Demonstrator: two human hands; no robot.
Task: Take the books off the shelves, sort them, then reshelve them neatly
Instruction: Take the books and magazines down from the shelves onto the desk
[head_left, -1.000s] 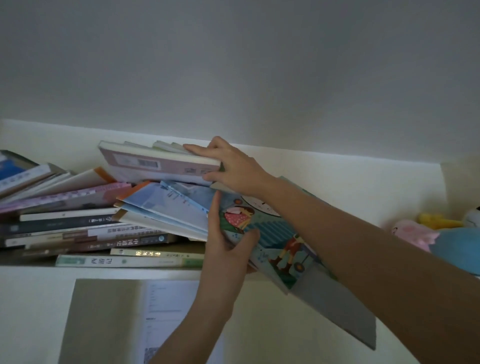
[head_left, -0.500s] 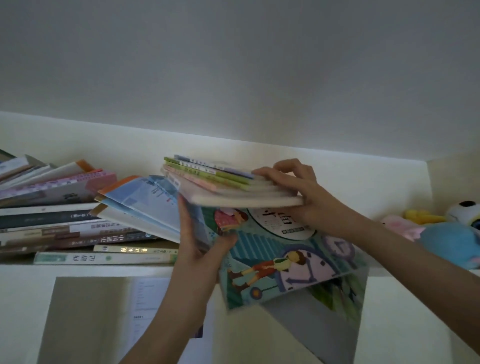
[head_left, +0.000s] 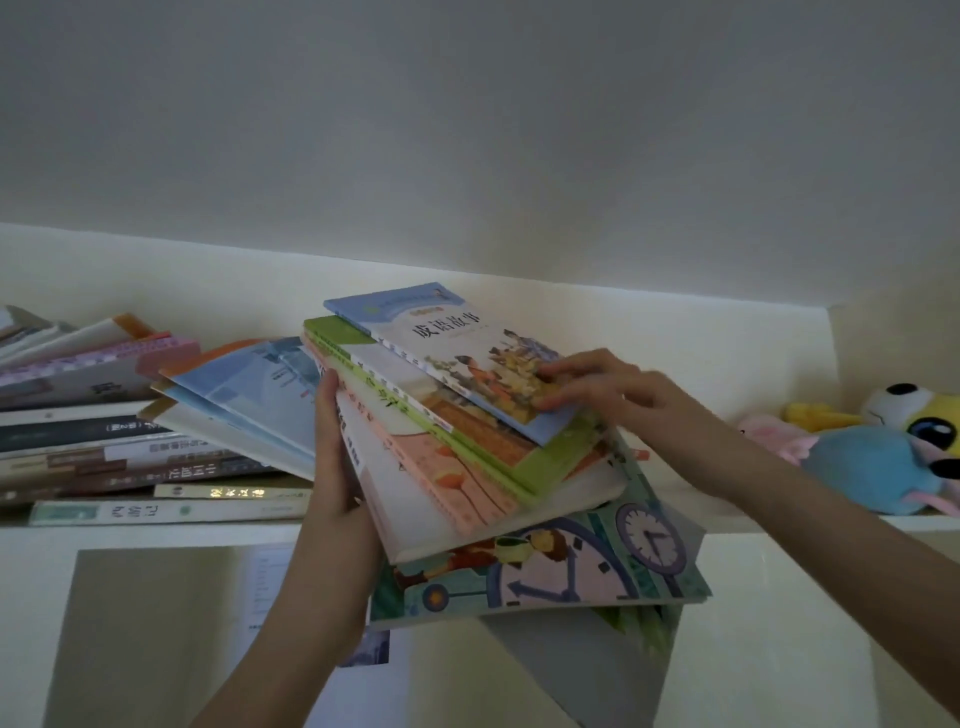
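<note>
stack of books (head_left: 467, 467) overhanging the shelf (head_left: 156, 535) front edge: left hand (head_left: 335, 493) clasps its spine edge, right hand (head_left: 608, 395) lays its fingers flat on the top book (head_left: 452, 353). thin glossy covers, heavy together, likely to slide; best supported from beneath.

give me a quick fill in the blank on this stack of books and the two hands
1. The left hand grips the stack at its ____ edge.
2. The right hand rests fingers on the blue-bordered book, which is the stack's ____ book.
3. The bottom book pictures ____ on its cover.
4. The plush toys lie to the stack's ____ side.
Missing words: left; top; clocks; right
</note>
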